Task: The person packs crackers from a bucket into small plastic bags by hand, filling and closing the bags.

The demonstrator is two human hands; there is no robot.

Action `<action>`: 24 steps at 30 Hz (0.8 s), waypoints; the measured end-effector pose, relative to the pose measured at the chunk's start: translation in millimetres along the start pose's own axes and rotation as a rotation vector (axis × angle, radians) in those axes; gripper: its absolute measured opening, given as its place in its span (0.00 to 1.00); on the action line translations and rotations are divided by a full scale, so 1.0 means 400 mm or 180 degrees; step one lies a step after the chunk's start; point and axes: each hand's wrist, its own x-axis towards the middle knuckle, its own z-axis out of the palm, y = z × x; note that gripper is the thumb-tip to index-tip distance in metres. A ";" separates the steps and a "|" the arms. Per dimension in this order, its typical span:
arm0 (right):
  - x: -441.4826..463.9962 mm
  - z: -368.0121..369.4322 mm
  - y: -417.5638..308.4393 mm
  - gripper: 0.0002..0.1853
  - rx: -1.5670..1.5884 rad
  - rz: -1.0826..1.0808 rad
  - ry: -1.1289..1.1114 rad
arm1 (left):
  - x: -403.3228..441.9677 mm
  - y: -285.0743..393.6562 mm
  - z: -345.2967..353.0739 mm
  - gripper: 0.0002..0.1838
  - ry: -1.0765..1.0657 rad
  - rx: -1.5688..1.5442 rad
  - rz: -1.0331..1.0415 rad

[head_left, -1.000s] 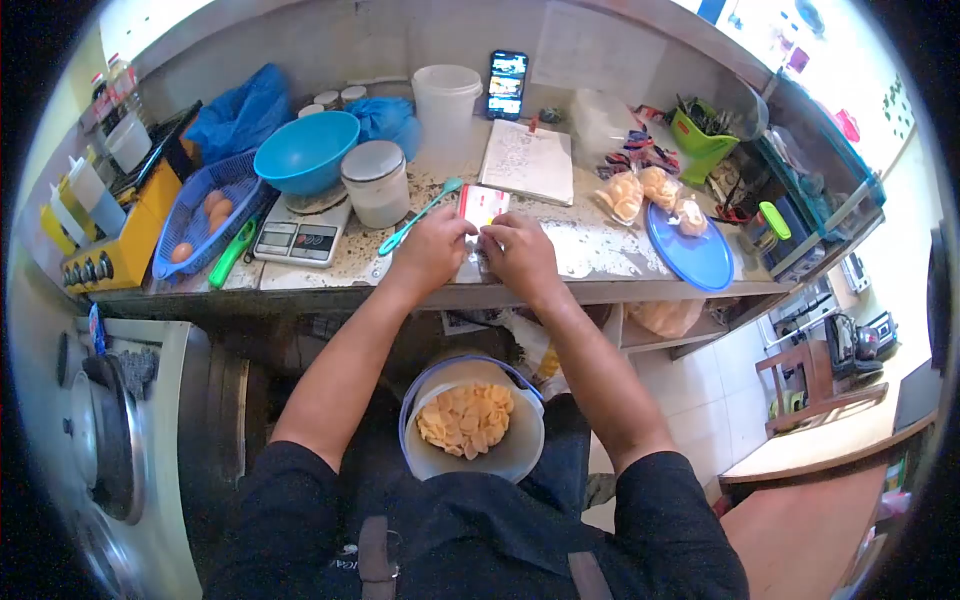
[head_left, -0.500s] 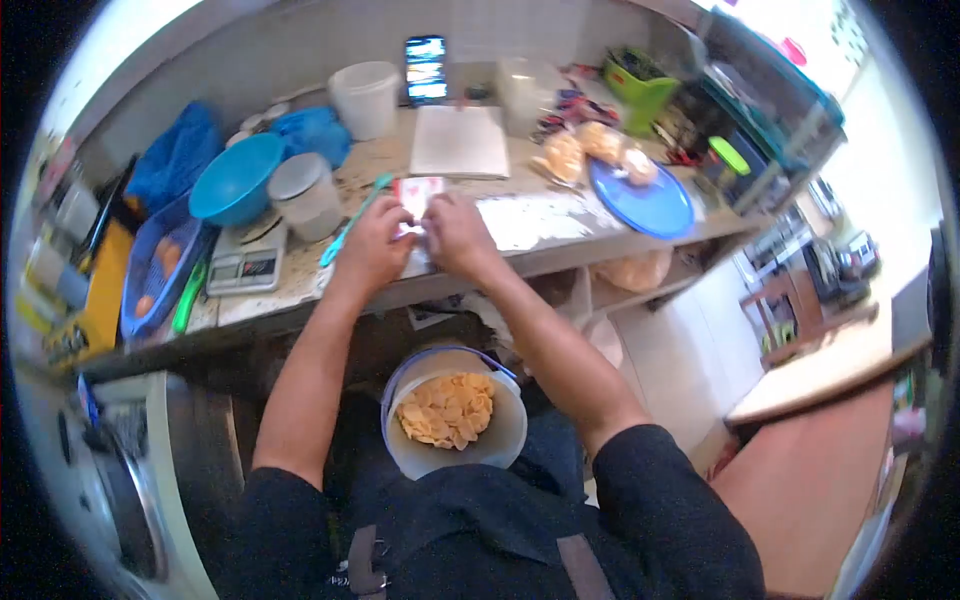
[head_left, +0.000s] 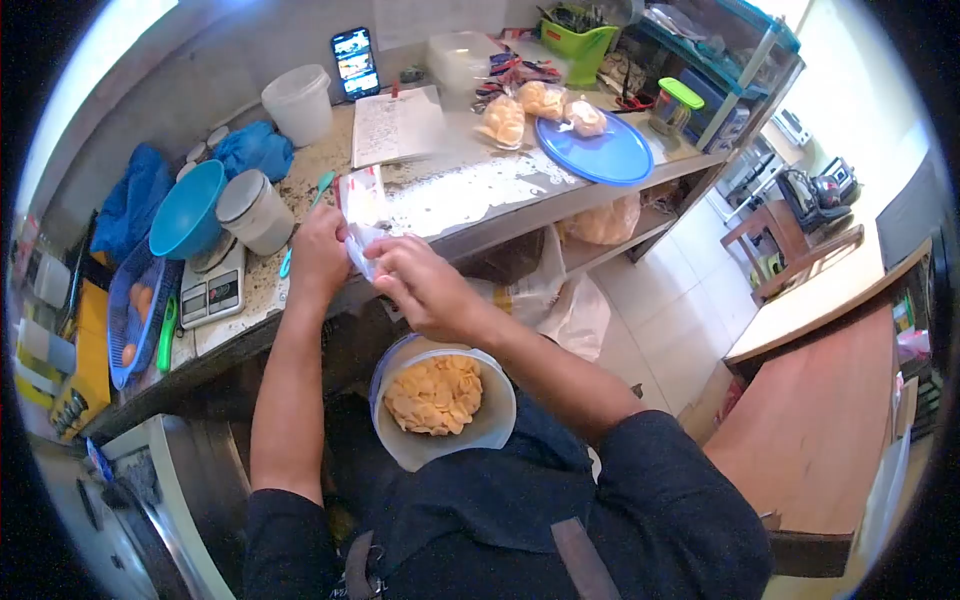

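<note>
A thin, see-through plastic bag (head_left: 362, 250) is stretched between my two hands at the counter's front edge. My left hand (head_left: 320, 250) is closed on its left side, and my right hand (head_left: 425, 285) pinches its right side. Just beyond them lies a red-and-white packet (head_left: 363, 195) of what looks like plastic bags. Below my hands, a white bucket (head_left: 495, 405) stands in front of my body with thin orange-yellow chips (head_left: 435, 395) inside. A turquoise long-handled utensil (head_left: 322, 185) lies beside my left hand, partly hidden.
On the left are a digital scale (head_left: 213, 297), a lidded tub (head_left: 255, 212), a turquoise bowl (head_left: 188, 210) and a blue basket (head_left: 125, 340) holding eggs. Filled bags (head_left: 503, 122) rest by a blue lid (head_left: 600, 160) to the right. A phone (head_left: 355, 65) leans behind an open notebook (head_left: 395, 130).
My right hand has drawn away from the left, toward me and rightward, and more of the plastic bag shows between them. The camera view has turned rightward.
</note>
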 end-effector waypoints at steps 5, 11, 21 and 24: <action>-0.056 -0.174 -0.102 0.05 0.1104 0.1110 0.1249 | -0.003 0.034 -0.009 0.07 0.0079 -0.0080 0.0042; -0.169 -0.254 -0.019 0.12 0.2892 0.2050 0.1904 | 0.000 0.052 -0.037 0.08 0.0385 -0.0071 0.0414; -0.325 -0.191 -0.055 0.25 0.3639 0.2857 0.0674 | -0.346 0.234 -0.061 0.09 -0.0507 -0.2305 0.0231; -0.363 -0.142 -0.118 0.28 0.3275 0.3339 -0.0310 | -0.517 0.275 -0.040 0.31 -0.1081 -0.2995 -0.0602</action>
